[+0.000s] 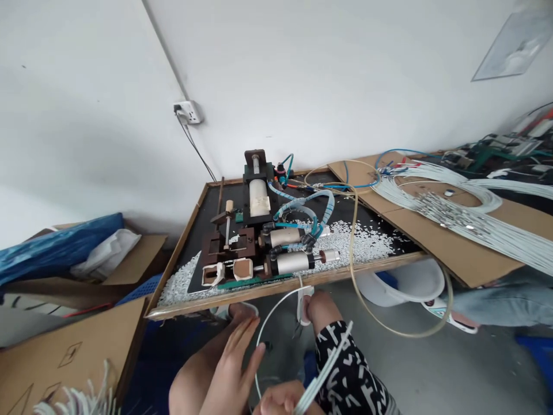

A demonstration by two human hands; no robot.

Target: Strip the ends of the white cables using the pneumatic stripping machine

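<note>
My left hand (235, 369) hovers low in the middle over my lap, fingers stretched out and together, holding nothing. My right hand (283, 400) at the bottom edge is closed around a bundle of thin white cables (326, 363) that runs up and right across my patterned shorts. One white cable (276, 305) loops up from the hands toward the table's front edge. Straight ahead on the dark table (190, 227) stands a small pneumatic machine (259, 242) with metal cylinders, brown jaws and blue air hoses.
White cut-off bits (363, 239) litter the table around the machine. A large coil of white cables (458, 210) lies on cardboard at the right. A white basin (410, 282) sits under the table. Cardboard boxes (69, 346) stand at the left. A wall socket (188, 112) is above.
</note>
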